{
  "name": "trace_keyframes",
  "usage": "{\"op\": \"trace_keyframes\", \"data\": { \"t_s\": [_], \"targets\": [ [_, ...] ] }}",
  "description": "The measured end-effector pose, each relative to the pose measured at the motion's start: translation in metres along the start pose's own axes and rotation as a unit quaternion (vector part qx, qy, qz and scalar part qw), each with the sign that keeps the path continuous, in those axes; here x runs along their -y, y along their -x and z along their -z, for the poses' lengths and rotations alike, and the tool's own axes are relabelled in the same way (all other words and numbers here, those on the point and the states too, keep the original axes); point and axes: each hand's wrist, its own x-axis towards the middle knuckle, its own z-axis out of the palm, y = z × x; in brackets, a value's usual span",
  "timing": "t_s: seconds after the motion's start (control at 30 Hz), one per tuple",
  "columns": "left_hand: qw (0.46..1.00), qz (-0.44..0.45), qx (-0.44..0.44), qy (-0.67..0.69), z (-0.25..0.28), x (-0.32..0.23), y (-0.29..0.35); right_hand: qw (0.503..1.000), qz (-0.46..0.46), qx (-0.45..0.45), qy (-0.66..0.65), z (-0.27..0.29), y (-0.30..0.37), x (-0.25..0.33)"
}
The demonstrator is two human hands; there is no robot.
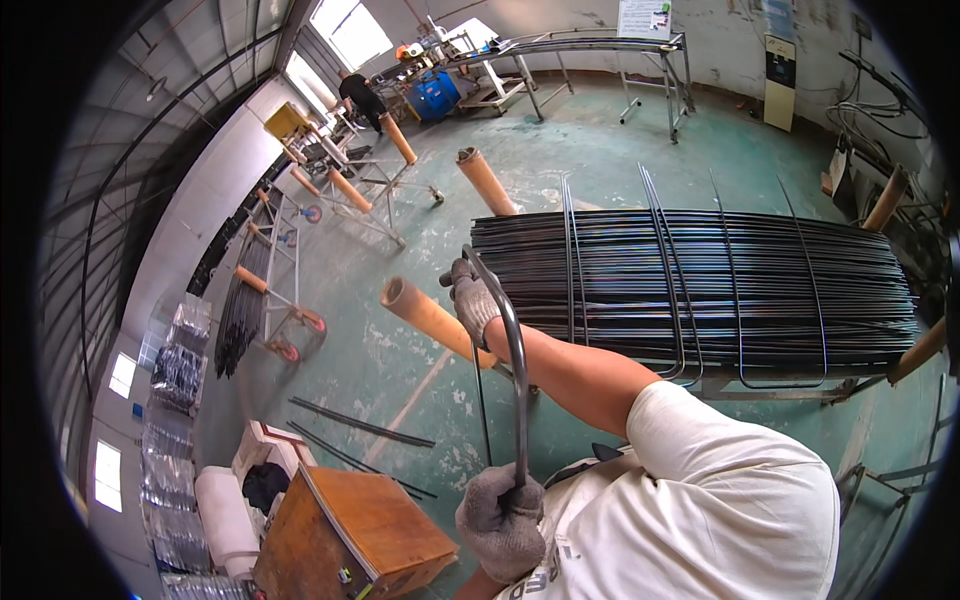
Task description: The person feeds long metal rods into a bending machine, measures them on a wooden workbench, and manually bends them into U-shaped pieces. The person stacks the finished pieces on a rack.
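Note:
A bent black metal rod [518, 390] stands upright in front of me, curving over at its top. My left hand [498, 525], in a grey knit glove, is closed round its lower part close to my body. Stretched out ahead, my gloved right hand [474, 298] is closed at the upper bend. A thinner dark length runs down below the right hand; whether it belongs to the same rod I cannot tell. To the right lies a wide stack of straight black rods [620, 285], with several U-shaped black rods [683, 300] laid across it.
Orange-brown tube posts [430, 320] stick up beside the stack. Loose dark rods [360, 420] lie on the green floor near a wooden cabinet [385, 520] and a white roll [228, 515]. Wheeled racks [290, 290] stand left; a person [362, 98] in dark clothes bends at the back.

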Motion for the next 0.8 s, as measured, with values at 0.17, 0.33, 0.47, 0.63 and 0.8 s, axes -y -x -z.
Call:
{"op": "trace_keyframes", "data": {
  "t_s": [0.17, 0.33, 0.47, 0.63, 0.8],
  "targets": [
    [1.0, 0.003, 0.002, 0.011, -0.001, -0.002, -0.002, 1.0, -0.001, -0.009, -0.014, -0.001, -0.003, 0.001],
    [1.0, 0.006, -0.005, 0.014, -0.001, 0.0, -0.002, 1.0, 0.004, -0.007, -0.009, -0.001, 0.002, 0.005],
    [1.0, 0.01, -0.004, 0.023, -0.001, 0.001, -0.002, 1.0, 0.027, -0.008, 0.01, -0.002, 0.006, 0.007],
    [1.0, 0.01, 0.0, 0.022, 0.0, 0.002, -0.004, 0.999, 0.034, 0.006, 0.028, -0.003, 0.0, 0.002],
    [0.999, 0.014, 0.004, 0.028, 0.003, 0.004, -0.007, 0.999, 0.026, 0.002, 0.032, 0.0, -0.003, 0.007]
  ]
}}
